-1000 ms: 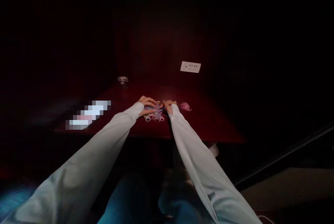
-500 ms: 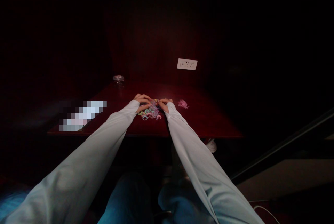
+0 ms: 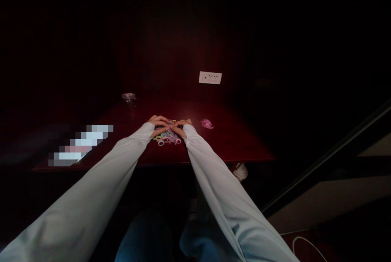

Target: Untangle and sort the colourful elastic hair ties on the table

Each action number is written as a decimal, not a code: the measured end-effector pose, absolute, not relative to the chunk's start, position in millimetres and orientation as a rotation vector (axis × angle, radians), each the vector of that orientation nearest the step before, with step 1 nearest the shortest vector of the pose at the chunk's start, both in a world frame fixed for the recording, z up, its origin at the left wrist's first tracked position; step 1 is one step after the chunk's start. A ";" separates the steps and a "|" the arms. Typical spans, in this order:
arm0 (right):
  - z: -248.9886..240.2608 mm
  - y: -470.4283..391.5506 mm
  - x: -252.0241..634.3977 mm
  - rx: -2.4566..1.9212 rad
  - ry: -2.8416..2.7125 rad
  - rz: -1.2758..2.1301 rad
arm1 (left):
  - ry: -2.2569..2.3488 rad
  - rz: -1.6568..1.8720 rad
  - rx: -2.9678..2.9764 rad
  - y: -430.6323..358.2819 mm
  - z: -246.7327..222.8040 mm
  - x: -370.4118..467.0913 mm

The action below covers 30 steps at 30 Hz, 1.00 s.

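A loose heap of small coloured hair ties (image 3: pixel 168 137), mostly purple with green, yellow and pink ones, lies on the dark red table. My left hand (image 3: pixel 158 123) reaches into its left side, fingers bent and thumb low, closed on some of the purple ties. From the other side my right hand (image 3: pixel 183 126) pinches at the same bunch, its fingertips almost meeting those of the left. Which single ties are between the fingers is too small to tell. To the right of my right hand sits a separate small pile of pink hair ties (image 3: pixel 207 123).
A clear lidded jar (image 3: pixel 128 98) stands at the table's back left. A flat, blurred-out bright object (image 3: pixel 82 145) lies near the left edge. A white power socket (image 3: pixel 210 77) is on the back wall. Below the table's front edge shows a white shoe (image 3: pixel 240 172).
My view has shifted, so the scene sits slightly left and lower. My right hand has come closer to my left, and the fingertips now nearly meet over the heap.
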State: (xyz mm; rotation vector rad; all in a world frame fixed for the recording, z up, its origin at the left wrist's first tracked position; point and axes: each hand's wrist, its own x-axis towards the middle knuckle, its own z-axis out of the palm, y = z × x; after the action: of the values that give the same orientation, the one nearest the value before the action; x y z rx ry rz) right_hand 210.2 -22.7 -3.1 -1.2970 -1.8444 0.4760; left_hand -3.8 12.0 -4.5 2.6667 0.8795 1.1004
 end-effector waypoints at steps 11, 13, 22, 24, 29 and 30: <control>-7.5 -14.4 212.7 -1.280 -1.823 0.475 | 0.899 1.035 2.646 13.1 -3.1 -5.6; -5.4 -14.2 213.0 -1.302 -1.796 0.473 | 0.902 1.048 2.641 13.3 -3.7 -5.2; 3.6 -23.0 213.2 -1.323 -1.689 0.481 | 0.917 1.073 2.622 5.0 0.7 -1.1; 3.9 -24.4 213.3 -1.315 -1.687 0.474 | 0.922 1.068 2.621 3.9 1.4 -0.7; 5.4 -26.5 212.5 -1.290 -1.712 0.485 | 0.898 1.133 2.588 4.7 -0.7 1.3; 5.9 -26.9 212.1 -1.286 -1.711 0.493 | 0.910 1.164 2.562 4.7 -1.2 2.0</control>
State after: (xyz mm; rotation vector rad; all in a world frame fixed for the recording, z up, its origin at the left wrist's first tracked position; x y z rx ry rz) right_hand 212.1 -26.9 5.9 -1.2865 -1.7109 0.4927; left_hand 2.0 4.7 -1.2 2.5621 0.9096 1.1644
